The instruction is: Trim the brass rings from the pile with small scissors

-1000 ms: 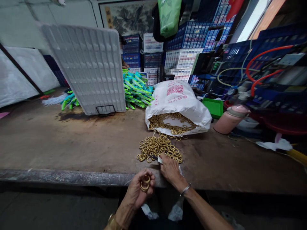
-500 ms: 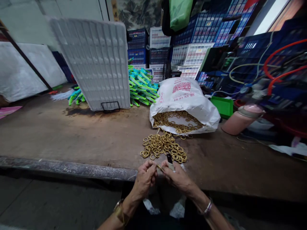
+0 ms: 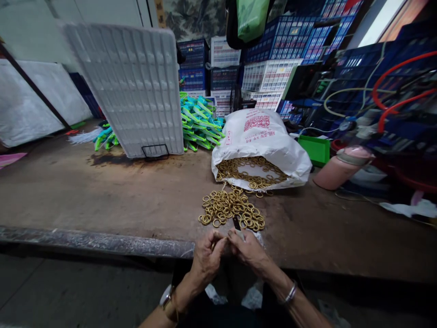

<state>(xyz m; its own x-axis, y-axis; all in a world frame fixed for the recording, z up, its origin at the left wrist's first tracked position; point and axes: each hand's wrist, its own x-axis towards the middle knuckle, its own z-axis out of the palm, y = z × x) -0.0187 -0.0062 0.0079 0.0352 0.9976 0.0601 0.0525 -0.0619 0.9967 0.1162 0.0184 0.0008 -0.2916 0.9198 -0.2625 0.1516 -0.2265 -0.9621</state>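
My left hand [image 3: 207,256] is closed, thumb against fingers, over a brass-coloured ring [image 3: 213,246] that shows only as a sliver. Beside it, my right hand [image 3: 251,250] grips a small flat tool [image 3: 236,222] with a dark end pointing up and a pale part between the fingers; it may be a blade, but I cannot tell. The fingertips of both hands nearly meet at the table's front edge. Just beyond them lies a pile of brass-coloured rings [image 3: 228,207]. Behind the pile, a white sack [image 3: 262,136] lies on its side, its mouth open and showing more rings.
The wooden table [image 3: 136,196] carries a tall ribbed grey-white panel [image 3: 136,91] on a wire stand. Green and teal plastic pieces [image 3: 200,123] heap behind it. At right are a pink bottle [image 3: 341,168], a green tray [image 3: 316,150] and orange hoses [image 3: 378,86]. Crates [image 3: 269,75] stack behind.
The ring that showed between my hands is now mostly hidden in my left fingers. My left hand has turned slightly, and the tool in my right hand has shifted a little left.
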